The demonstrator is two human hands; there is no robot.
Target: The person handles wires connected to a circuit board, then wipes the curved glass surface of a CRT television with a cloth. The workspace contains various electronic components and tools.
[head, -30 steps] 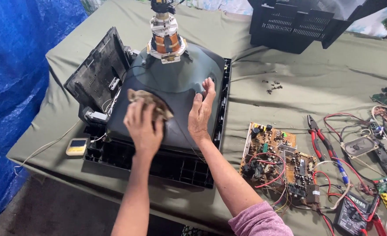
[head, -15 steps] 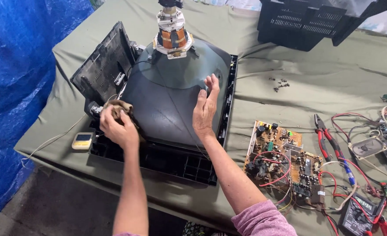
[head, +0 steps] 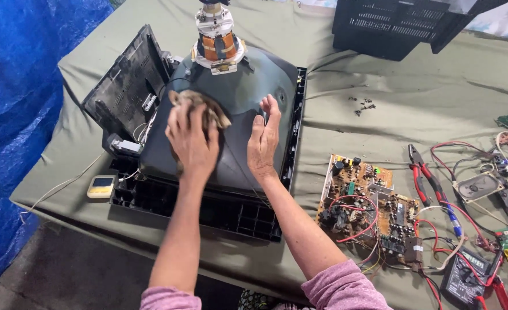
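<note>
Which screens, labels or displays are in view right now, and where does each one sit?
Small cream box with a pale blue-grey display: on the green cloth, left of the black television frame, rectangular.
Black multimeter with a grey display: lower right corner among red leads, partly cut off.
White label on the brown circuit board: near its lower right edge, small, rectangular.
No packages or signs show.

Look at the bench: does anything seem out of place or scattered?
Yes. A few small dark screws lie loose on the cloth right of the tube, and the circuit board trails tangled red wires.
</note>
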